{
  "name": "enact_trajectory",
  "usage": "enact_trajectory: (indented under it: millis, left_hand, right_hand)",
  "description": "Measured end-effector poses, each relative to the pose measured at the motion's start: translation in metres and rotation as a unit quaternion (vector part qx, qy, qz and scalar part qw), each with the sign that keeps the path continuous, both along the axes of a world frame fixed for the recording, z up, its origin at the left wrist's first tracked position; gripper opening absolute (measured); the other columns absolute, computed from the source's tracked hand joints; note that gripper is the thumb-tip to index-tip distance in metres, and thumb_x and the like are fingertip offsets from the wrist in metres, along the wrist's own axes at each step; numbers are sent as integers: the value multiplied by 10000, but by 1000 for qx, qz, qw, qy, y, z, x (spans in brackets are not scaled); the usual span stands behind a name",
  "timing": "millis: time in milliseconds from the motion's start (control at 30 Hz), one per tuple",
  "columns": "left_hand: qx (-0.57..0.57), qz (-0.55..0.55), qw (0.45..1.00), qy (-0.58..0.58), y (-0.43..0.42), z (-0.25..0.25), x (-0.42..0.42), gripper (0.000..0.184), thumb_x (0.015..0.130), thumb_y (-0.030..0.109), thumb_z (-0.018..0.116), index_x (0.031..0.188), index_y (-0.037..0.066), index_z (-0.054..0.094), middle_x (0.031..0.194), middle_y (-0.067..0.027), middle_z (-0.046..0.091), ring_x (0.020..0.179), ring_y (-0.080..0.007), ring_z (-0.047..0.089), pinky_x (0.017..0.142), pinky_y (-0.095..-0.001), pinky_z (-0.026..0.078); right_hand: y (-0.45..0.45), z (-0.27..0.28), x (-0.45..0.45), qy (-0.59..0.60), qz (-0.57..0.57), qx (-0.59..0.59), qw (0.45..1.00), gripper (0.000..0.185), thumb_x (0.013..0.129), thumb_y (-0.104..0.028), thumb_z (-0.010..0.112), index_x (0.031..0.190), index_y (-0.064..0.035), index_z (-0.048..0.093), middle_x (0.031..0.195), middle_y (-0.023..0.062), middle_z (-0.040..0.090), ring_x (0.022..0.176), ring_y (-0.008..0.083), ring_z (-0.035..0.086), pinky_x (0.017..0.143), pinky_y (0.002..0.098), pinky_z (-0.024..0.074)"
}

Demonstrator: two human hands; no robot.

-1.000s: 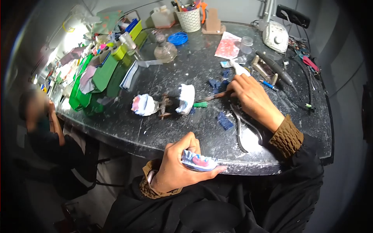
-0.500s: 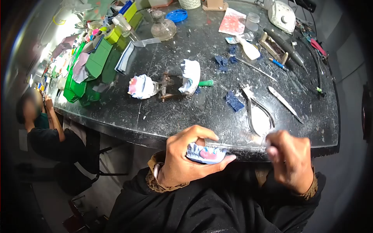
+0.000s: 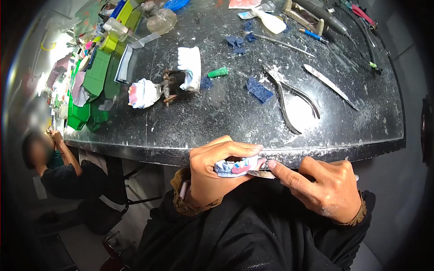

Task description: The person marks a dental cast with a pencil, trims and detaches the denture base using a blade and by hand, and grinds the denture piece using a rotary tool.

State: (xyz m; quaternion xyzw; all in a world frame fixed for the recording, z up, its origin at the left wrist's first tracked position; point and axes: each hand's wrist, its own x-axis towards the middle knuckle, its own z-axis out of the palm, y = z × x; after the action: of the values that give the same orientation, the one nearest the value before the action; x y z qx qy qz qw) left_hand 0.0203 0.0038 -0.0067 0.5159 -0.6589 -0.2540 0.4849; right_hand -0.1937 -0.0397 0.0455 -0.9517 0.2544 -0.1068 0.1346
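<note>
My left hand (image 3: pixel 205 174) is wrapped round a pale blue dental cast (image 3: pixel 224 169) with a pink patch of wax on its front, held at the table's edge. My right hand (image 3: pixel 323 186) is closed on a small knife (image 3: pixel 262 174); its handle is mostly hidden by the fingers. The blade points left, and its tip is at the pink patch. Beyond the hands stands a metal articulator (image 3: pixel 169 86) between two white plaster casts; the left cast (image 3: pixel 145 94) has some pink on it, and the right cast (image 3: pixel 190 67) is upright.
Pliers (image 3: pixel 285 97), a flat metal tool (image 3: pixel 330 86), blue scraps (image 3: pixel 259 90) and a green cap-like piece (image 3: pixel 218 72) lie on the dusty black table (image 3: pixel 217 119). Green bins (image 3: pixel 96 74) and a glass lamp (image 3: pixel 161 21) stand left. A co-worker (image 3: pixel 63 178) sits at far left.
My right hand has moved left, bringing the knife blade to the cast. My left hand still holds the cast, turned slightly. The view has shifted, so the table items appear higher and more left.
</note>
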Motion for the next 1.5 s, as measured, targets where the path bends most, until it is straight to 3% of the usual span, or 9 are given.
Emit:
enact_trajectory:
  millis: [100, 200, 467, 700, 900, 1033, 1233, 1500]
  left_hand:
    - [-23, 23, 999, -19, -1, -3, -1, 243, 564, -11, 810, 747, 49, 663, 822, -62, 704, 598, -118, 582, 523, -221, 438]
    - [-55, 54, 995, -62, -3, -9, -2, 306, 561, 10, 833, 706, 79, 572, 775, -96, 701, 620, -116, 618, 559, -230, 384]
    - [-78, 91, 991, -54, -2, -14, -6, 320, 556, -45, 803, 736, 75, 568, 763, -95, 698, 637, -118, 605, 577, -230, 394]
    - [-47, 87, 994, -40, -3, -11, -3, 289, 595, -70, 773, 754, 45, 560, 769, -134, 686, 687, -163, 661, 588, -232, 456]
    - [10, 97, 995, 0, -1, -10, -4, 230, 630, -72, 752, 762, -14, 573, 783, -164, 664, 727, -158, 660, 621, -239, 519]
    - [-3, 102, 994, 29, -3, -9, -9, 225, 623, -84, 745, 758, -15, 577, 774, -152, 666, 710, -148, 656, 608, -232, 510]
    - [-24, 110, 994, 7, -5, -12, -9, 228, 615, -94, 740, 751, -9, 577, 771, -138, 669, 693, -130, 650, 583, -219, 497]
    - [-73, 139, 987, -29, -4, -20, -13, 253, 620, -82, 746, 763, 25, 566, 776, -110, 673, 665, -110, 645, 558, -205, 488]
  right_hand:
    - [3, -5, 0, 9, 4, 0, 1000, 511, 731, -100, 579, 1236, -170, 561, 665, -29, 391, 471, 33, 477, 362, 217, 371]
    - [16, -22, 6, -12, -19, -12, 1000, 500, 723, -81, 585, 1220, -138, 571, 665, -24, 387, 478, 32, 482, 366, 215, 374]
    - [49, -50, 22, -115, -133, 49, 983, 433, 765, -85, 660, 1193, -107, 597, 604, -17, 361, 422, 53, 436, 350, 263, 352]
    - [42, -49, 24, -208, -147, 199, 946, 402, 786, -68, 673, 1181, -62, 596, 601, 28, 435, 408, 148, 442, 387, 301, 384]
    - [25, -40, 17, -227, -114, -3, 967, 453, 644, -41, 695, 1094, -80, 660, 708, 6, 533, 508, 88, 514, 437, 219, 420]
    - [23, -40, 20, -210, -70, -13, 975, 459, 632, -67, 626, 1089, -84, 662, 803, -3, 576, 529, 74, 502, 447, 195, 419]
    - [22, -42, 24, -186, -51, -16, 981, 454, 655, -73, 620, 1108, -63, 649, 852, -8, 577, 526, 68, 462, 437, 197, 409]
    - [35, -60, 32, -232, -90, 19, 968, 485, 625, -1, 653, 1109, -38, 639, 858, 27, 594, 543, 83, 506, 430, 214, 430]
